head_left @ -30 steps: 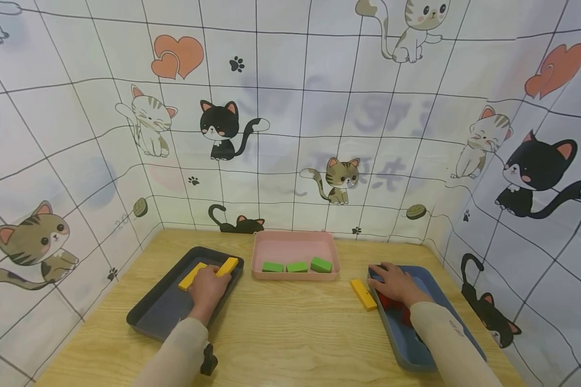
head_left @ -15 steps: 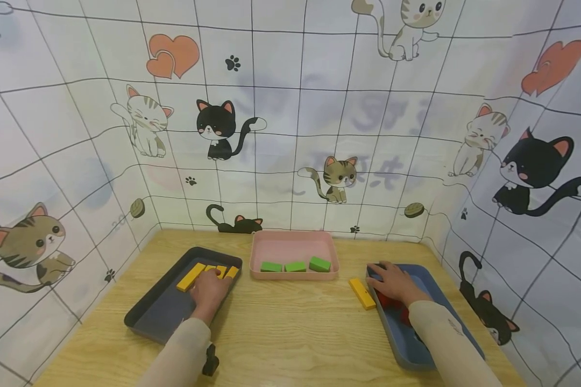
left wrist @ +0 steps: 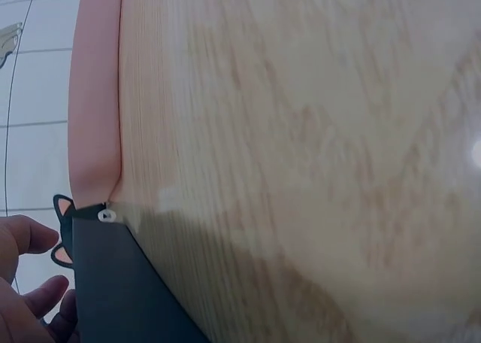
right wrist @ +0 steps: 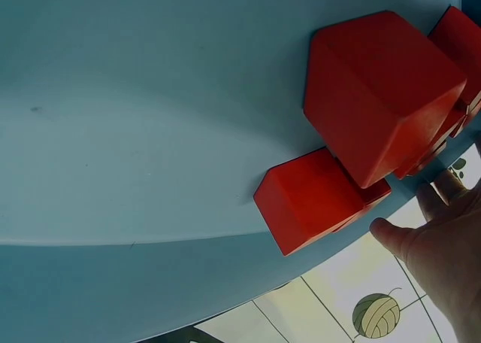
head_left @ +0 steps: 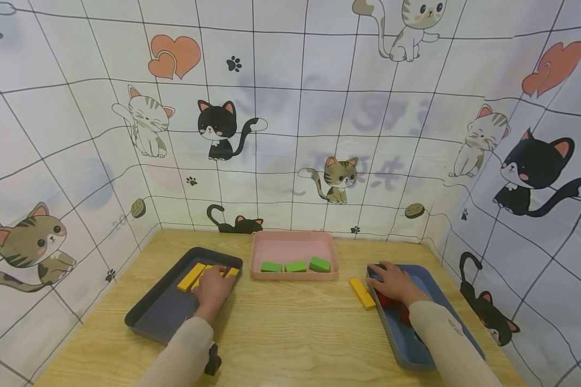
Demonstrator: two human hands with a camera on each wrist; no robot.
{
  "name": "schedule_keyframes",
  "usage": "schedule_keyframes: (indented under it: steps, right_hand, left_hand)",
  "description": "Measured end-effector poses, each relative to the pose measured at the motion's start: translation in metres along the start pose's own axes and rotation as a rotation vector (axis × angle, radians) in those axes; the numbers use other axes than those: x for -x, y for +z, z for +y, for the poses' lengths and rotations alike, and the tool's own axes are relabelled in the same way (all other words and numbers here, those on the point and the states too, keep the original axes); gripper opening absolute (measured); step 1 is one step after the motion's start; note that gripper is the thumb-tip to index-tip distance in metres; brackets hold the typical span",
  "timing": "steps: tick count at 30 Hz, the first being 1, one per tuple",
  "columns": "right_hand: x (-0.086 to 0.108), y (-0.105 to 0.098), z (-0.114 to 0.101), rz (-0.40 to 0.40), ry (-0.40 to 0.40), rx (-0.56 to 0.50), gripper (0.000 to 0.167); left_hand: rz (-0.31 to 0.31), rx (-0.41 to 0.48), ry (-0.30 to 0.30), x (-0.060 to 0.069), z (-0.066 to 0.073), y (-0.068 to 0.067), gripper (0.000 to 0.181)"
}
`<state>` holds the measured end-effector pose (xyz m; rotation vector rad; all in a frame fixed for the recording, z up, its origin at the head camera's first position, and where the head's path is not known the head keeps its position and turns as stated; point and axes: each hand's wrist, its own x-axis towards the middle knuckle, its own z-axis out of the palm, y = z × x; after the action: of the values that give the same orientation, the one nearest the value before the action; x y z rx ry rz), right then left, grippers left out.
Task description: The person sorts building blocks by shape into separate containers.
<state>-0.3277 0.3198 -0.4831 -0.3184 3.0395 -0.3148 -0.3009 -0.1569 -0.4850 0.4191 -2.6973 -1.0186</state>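
Observation:
My left hand [head_left: 213,289] is over the dark grey tray [head_left: 157,317], its fingers by several yellow blocks [head_left: 191,277] at the tray's far end. It partly covers some of them. Between its thumb [left wrist: 31,235] and fingers, the left wrist view shows a gap with nothing in it. On the right, my right hand [head_left: 398,282] rests on the far left rim of the blue tray [head_left: 428,344], fingers spread loosely. Several red blocks [right wrist: 383,87] lie in that tray, partly under the hand in the head view.
A pink tray [head_left: 294,244] with 3 green blocks [head_left: 295,266] stands at the back centre. One yellow block [head_left: 362,293] lies on the wooden table [head_left: 290,333] just left of the blue tray. Cat-print sheets [head_left: 281,107] enclose the table at the back and sides.
A second ago the left hand held a yellow block near the dark tray's right wall. It let go of it among the others, then shifted slightly. The right hand stays still.

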Motion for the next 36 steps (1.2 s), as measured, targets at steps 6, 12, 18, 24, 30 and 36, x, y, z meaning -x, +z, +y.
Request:
schedule_keyframes:
  steps: [6,12,18,24,30,36]
  right_hand:
    - [0.001,-0.001,0.000,0.002,-0.006,-0.001,0.062]
    - [0.001,-0.003,-0.001,-0.004,-0.002,-0.004,0.062]
    - [0.000,-0.003,-0.001,-0.003,0.000,0.000,0.061]
    - [0.001,-0.002,-0.002,-0.004,-0.003,0.005,0.061]
    - [0.001,-0.002,-0.003,-0.007,-0.001,0.011,0.060]
    - [0.002,-0.002,-0.003,-0.003,-0.004,0.008,0.060]
  left_hand:
    - [-0.039,0.001,0.020,0.004,0.014,0.006,0.046]
    - [-0.041,0.004,0.084,0.015,0.032,0.014,0.044]
    - [-0.035,0.026,0.164,0.027,0.051,0.025,0.041]
    - [-0.059,0.020,0.246,0.036,0.063,0.039,0.037]
    - [-0.086,-0.011,0.337,0.046,0.074,0.050,0.038]
    - [-0.154,0.032,0.340,0.055,0.085,0.062,0.038]
